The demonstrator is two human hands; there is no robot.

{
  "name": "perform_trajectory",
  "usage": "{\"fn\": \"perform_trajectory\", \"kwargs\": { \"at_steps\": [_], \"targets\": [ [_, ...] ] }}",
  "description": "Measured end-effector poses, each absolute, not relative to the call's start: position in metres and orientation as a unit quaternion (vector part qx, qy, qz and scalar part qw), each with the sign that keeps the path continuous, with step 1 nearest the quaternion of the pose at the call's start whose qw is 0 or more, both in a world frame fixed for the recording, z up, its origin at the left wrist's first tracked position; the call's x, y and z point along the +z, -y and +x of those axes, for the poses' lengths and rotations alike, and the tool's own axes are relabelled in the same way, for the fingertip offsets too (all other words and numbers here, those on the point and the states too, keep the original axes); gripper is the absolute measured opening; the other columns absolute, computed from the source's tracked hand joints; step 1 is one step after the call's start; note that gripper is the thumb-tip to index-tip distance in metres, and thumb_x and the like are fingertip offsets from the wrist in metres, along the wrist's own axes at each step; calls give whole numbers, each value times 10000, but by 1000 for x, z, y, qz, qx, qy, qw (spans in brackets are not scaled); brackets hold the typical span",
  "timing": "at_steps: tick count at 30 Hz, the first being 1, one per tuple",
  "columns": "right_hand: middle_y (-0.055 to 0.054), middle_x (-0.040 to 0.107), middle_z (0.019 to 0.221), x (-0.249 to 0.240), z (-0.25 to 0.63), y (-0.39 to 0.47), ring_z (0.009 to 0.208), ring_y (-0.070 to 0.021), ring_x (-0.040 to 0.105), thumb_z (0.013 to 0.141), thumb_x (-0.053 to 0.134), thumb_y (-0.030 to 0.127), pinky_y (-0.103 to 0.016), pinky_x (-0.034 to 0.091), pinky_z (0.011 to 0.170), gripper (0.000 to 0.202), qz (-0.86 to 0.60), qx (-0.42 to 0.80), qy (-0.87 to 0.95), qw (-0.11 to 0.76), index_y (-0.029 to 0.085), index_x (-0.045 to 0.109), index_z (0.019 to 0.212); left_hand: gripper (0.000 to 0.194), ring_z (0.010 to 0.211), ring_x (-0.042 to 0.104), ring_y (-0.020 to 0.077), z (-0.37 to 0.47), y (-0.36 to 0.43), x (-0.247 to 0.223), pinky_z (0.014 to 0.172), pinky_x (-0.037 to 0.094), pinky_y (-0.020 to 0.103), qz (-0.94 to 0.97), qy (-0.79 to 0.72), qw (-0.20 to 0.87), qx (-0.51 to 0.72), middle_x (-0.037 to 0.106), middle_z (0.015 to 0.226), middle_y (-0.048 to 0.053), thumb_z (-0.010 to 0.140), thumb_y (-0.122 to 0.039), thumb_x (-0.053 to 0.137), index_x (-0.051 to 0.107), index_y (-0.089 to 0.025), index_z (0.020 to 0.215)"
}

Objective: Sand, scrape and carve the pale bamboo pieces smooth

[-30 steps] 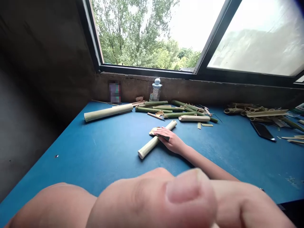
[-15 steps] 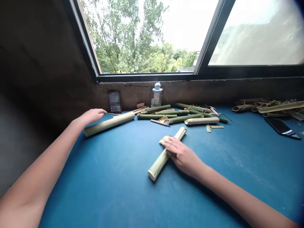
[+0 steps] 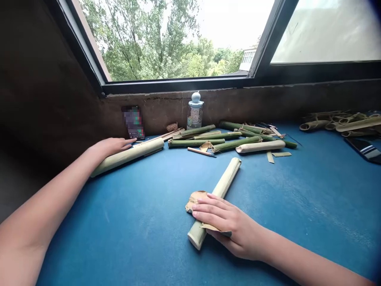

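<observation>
My right hand (image 3: 226,222) presses a bent piece of sandpaper (image 3: 197,198) over a pale bamboo piece (image 3: 228,176) lying slantwise on the blue table. Printing shows on the paper's tan backing, and its other end sticks out below my fingers. Over at the left, my left hand (image 3: 111,147) lies low with fingers stretched out, behind a long pale bamboo tube (image 3: 131,155). Its fingertips reach toward a phone (image 3: 133,123) propped on the wall; whether the palm touches the tube I cannot tell.
Several green bamboo lengths (image 3: 212,137) lie along the back, with a pencil (image 3: 201,152) in front. Near the wall stand a lidded jar (image 3: 195,113) and a small woven piece (image 3: 172,127). Bamboo scraps (image 3: 351,121) and a dark phone (image 3: 364,150) are at the right.
My right hand has slid the sandpaper down the bamboo toward its near end. My left hand has settled lower behind the tube. The view has shifted downward.
</observation>
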State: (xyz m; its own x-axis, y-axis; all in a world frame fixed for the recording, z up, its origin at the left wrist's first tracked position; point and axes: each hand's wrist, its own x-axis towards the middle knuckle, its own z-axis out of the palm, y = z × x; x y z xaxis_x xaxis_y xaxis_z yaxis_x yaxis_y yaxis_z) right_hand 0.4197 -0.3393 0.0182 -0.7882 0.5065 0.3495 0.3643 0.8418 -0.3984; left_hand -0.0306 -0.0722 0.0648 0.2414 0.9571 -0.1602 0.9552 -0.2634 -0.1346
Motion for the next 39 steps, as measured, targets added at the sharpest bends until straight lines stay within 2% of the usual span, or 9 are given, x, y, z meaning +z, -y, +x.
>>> {"fn": "perform_trajectory", "kwargs": {
  "at_steps": [6, 9, 12, 15, 20, 26, 30, 34, 39],
  "targets": [
    [-84, 600, 1447, 14, 430, 326, 1379, -180, 517, 1036, 452, 232, -416, 310, 1244, 417, -242, 158, 926, 242, 202, 497, 1449, 581, 1249, 547, 298, -27, 89, 77, 973, 401, 332, -760, 644, 4, 83, 542, 1484, 38, 1016, -511, 294, 314, -355, 1575],
    [-73, 632, 1409, 10, 440, 312, 1365, -203, 536, 1033, 445, 217, -468, 318, 1238, 396, -316, 139, 895, 280, 242, 544, 1416, 617, 1154, 603, 296, -32, 112, 82, 889, 429, 313, -728, 682, -26, 66, 652, 1337, 35, 1008, -568, 195, 499, -302, 1473],
    [-78, 585, 1461, 11, 437, 318, 1439, -231, 449, 1033, 453, 244, -510, 268, 1255, 400, -362, 134, 881, 274, 228, 547, 1422, 631, 1089, 633, 288, -30, 147, 80, 817, 441, 291, -724, 682, -58, 83, 692, 1258, 21, 928, -693, 333, 623, -286, 1313],
    [-84, 514, 1527, 17, 427, 334, 1480, -223, 385, 1025, 483, 277, -462, 250, 1271, 480, -264, 154, 926, 222, 176, 467, 1494, 636, 1037, 651, 296, -18, 186, 75, 730, 433, 299, -741, 665, -29, 89, 696, 1219, 35, 825, -700, 512, 569, -280, 1301],
    [-72, 589, 1457, 16, 439, 322, 1425, -204, 471, 1045, 438, 237, -469, 302, 1252, 427, -295, 140, 907, 264, 212, 512, 1464, 498, 965, 673, 317, 17, 234, 73, 652, 422, 353, -740, 663, 33, 106, 703, 1119, 89, 838, -616, 497, 570, -271, 1189],
    [-69, 574, 1474, 7, 444, 315, 1462, -239, 416, 1048, 430, 261, -525, 285, 1254, 399, -368, 124, 879, 278, 216, 561, 1423, 455, 986, 670, 311, 77, 237, 83, 610, 402, 341, -753, 651, 79, 49, 688, 1160, 101, 902, -581, 462, 555, -244, 1194],
    [-62, 611, 1435, 8, 449, 310, 1413, -223, 485, 1052, 432, 272, -518, 287, 1255, 377, -330, 157, 888, 279, 234, 588, 1393, 449, 993, 650, 306, 116, 196, 91, 681, 428, 352, -784, 606, 128, -42, 681, 1154, 110, 927, -553, 503, 565, -224, 1227],
    [-55, 639, 1399, 5, 474, 284, 1387, -247, 514, 1052, 428, 321, -575, 315, 1227, 369, -389, 163, 851, 313, 256, 624, 1357, 431, 1145, 577, 351, 154, 145, 82, 916, 411, 433, -822, 538, 155, -105, 665, 1192, 171, 937, -465, 558, 603, -183, 1259],
    [-72, 606, 1439, 9, 470, 297, 1435, -260, 455, 1046, 436, 316, -575, 288, 1239, 392, -400, 142, 852, 307, 243, 611, 1389, 420, 1228, 546, 285, 173, 110, 65, 1066, 340, 411, -825, 525, 113, -176, 643, 1318, 93, 985, -450, 479, 605, -258, 1336]
  ]
}}
